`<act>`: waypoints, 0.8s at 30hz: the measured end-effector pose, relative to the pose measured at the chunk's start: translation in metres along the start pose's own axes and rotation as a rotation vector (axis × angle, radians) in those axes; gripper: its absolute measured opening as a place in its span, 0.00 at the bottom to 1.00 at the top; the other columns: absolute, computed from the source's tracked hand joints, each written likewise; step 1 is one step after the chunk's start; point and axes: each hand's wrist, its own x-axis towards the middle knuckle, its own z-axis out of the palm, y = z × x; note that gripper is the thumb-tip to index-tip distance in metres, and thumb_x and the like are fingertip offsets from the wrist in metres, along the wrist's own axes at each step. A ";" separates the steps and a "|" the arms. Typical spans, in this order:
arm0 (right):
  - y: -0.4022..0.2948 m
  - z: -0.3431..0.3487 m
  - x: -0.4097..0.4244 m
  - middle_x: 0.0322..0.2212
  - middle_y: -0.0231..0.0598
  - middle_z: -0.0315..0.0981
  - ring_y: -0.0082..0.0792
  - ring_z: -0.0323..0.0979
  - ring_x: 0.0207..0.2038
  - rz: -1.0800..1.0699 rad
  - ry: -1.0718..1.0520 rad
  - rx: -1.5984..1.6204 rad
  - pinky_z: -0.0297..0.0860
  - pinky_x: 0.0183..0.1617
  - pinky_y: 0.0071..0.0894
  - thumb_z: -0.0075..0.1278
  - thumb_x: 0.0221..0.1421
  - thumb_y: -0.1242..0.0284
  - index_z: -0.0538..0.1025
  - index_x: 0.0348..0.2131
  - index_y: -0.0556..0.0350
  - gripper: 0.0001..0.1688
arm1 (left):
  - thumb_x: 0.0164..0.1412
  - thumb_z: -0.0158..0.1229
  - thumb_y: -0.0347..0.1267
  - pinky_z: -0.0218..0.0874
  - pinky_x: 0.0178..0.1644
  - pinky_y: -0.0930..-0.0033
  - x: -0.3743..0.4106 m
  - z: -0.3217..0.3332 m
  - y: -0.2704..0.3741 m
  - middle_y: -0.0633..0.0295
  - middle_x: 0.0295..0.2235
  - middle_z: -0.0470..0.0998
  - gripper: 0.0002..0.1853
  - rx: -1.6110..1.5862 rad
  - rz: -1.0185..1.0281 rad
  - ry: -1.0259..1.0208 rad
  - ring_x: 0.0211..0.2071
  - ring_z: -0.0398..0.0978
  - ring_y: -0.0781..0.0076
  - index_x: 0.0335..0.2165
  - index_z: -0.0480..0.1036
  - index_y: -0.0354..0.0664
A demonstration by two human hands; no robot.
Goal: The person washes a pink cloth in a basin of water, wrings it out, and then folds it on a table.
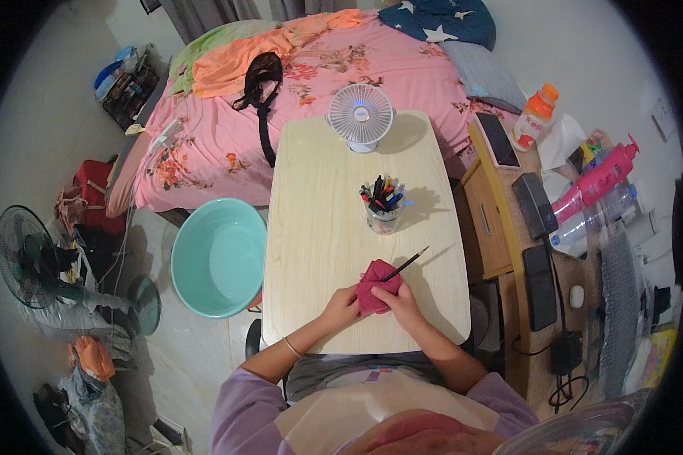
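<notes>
A dark red cloth (370, 300) is held between both hands above the near part of a light wood-grain table (313, 227). My left hand (341, 307) grips its left side, and my right hand (397, 301) grips its right side with the thumb across the front. A black pencil (407, 264) sticks out of the cloth, its sharpened tip up and to the right; its lower end is hidden in the folds. Beyond the hands stands a clear cup (385, 224) full of pens and markers. A small white fan (361, 115) stands at the table's far end.
A turquoise basin (219, 259) stands left of the table. At the right, a wooden desk (509, 227) holds phones, a power adapter (534, 205), a pink pump bottle (597, 173) and an orange-capped bottle (535, 119). A bed with pink floral bedding (216, 142) lies beyond the table.
</notes>
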 end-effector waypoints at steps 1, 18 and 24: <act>0.002 0.001 0.001 0.42 0.35 0.70 0.26 0.68 0.45 -0.027 -0.034 0.002 0.63 0.51 0.28 0.56 0.51 0.70 0.66 0.49 0.60 0.27 | 0.64 0.45 0.35 0.55 0.21 0.76 0.000 0.000 -0.003 0.67 0.15 0.67 0.12 -0.017 0.028 0.013 0.17 0.63 0.82 0.32 0.70 0.37; -0.042 -0.010 0.008 0.42 0.39 0.71 0.30 0.71 0.44 -0.070 0.138 0.379 0.67 0.49 0.33 0.51 0.55 0.71 0.67 0.48 0.61 0.22 | 0.65 0.45 0.34 0.57 0.24 0.78 -0.001 -0.005 0.013 0.69 0.19 0.68 0.12 -0.015 -0.126 -0.087 0.20 0.64 0.84 0.36 0.70 0.37; 0.006 -0.002 0.001 0.41 0.35 0.71 0.26 0.70 0.42 -0.086 0.008 0.017 0.66 0.47 0.27 0.54 0.52 0.71 0.67 0.47 0.60 0.24 | 0.66 0.43 0.36 0.58 0.25 0.78 -0.002 -0.006 0.009 0.68 0.19 0.68 0.14 -0.063 -0.120 -0.124 0.21 0.64 0.82 0.37 0.69 0.36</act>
